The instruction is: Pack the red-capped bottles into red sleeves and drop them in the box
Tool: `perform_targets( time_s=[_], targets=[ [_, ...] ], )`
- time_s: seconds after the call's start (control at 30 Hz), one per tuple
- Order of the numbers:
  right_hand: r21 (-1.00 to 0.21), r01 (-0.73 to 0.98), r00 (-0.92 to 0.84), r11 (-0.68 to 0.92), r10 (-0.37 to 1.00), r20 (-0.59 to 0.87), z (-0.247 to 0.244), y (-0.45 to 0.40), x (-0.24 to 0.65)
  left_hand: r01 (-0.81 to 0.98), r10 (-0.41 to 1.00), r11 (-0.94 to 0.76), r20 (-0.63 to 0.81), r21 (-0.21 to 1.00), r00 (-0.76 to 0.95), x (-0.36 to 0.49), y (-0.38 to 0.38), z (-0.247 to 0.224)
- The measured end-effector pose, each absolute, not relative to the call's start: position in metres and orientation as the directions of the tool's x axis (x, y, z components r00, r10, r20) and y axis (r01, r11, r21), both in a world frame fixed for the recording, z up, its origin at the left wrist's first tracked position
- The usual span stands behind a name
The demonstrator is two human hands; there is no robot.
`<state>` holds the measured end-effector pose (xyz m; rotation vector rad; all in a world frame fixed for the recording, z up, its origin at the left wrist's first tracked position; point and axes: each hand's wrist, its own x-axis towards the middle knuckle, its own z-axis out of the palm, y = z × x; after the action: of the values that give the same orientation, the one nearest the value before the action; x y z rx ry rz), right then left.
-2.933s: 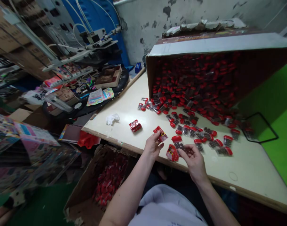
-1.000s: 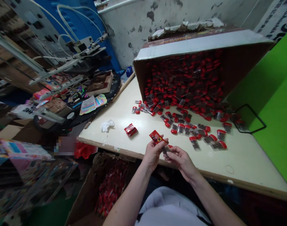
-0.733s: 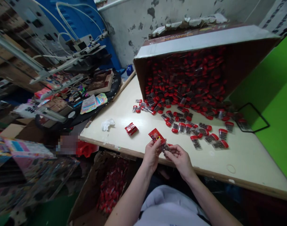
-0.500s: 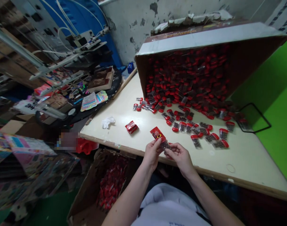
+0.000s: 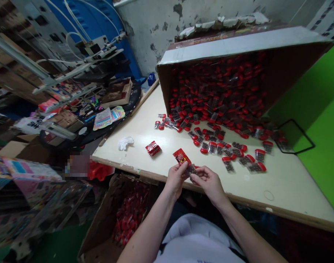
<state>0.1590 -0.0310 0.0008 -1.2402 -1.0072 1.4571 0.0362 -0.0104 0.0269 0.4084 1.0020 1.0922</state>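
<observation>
My left hand [image 5: 177, 178] pinches a red printed packet [image 5: 181, 157] over the front edge of the table. Beside it, my right hand [image 5: 209, 182] is closed on a small clear container [image 5: 192, 170] with dark pieces inside, which meets the packet between my fingers. A stack of red packets [image 5: 153, 148] lies to the left of my hands. Many small clear containers with red caps [image 5: 219, 148] are scattered behind and to the right, spilling from a tipped cardboard box [image 5: 216, 52].
Crumpled white tissue [image 5: 125, 143] lies on the pale table [image 5: 281, 179] at left. A black wire frame [image 5: 305, 135] and a rubber band [image 5: 268, 195] are at right. Below the edge, an open box [image 5: 97, 228] holds red packets. A machine [image 5: 92, 54] stands at back left.
The red packet has shifted slightly left and tilted a little in my fingers. Both hands stay close together in nearly the same place.
</observation>
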Motion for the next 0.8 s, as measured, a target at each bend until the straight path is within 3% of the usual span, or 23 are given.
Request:
perform_targets(
  time_s=[0.13, 0.37, 0.63, 0.7, 0.8],
  targets=[
    [-0.966, -0.147, -0.031, -0.214, 0.977, -0.212, 0.002, -0.031, 0.153, -0.547, 0.872, 0.438, -0.485, 0.714, 0.065, 0.032, -0.011, 0.027],
    [-0.988, 0.008, 0.014, -0.156, 0.988, -0.156, 0.004, -0.028, 0.151, -0.571, 0.860, 0.452, -0.504, 0.685, 0.076, 0.027, -0.006, 0.032],
    [-0.991, 0.056, 0.093, -0.120, 0.989, -0.115, 0.005, -0.033, 0.142, -0.624, 0.835, 0.385, -0.544, 0.680, -0.078, 0.036, -0.013, 0.021],
    [-0.986, -0.015, 0.057, -0.164, 0.985, -0.165, 0.008, -0.031, 0.142, -0.613, 0.840, 0.399, -0.540, 0.682, -0.054, 0.033, -0.012, 0.023],
    [-0.910, -0.266, -0.077, -0.318, 0.948, -0.309, 0.013, -0.028, 0.142, -0.569, 0.864, 0.439, -0.501, 0.695, 0.054, 0.027, -0.013, 0.029]
  ],
)
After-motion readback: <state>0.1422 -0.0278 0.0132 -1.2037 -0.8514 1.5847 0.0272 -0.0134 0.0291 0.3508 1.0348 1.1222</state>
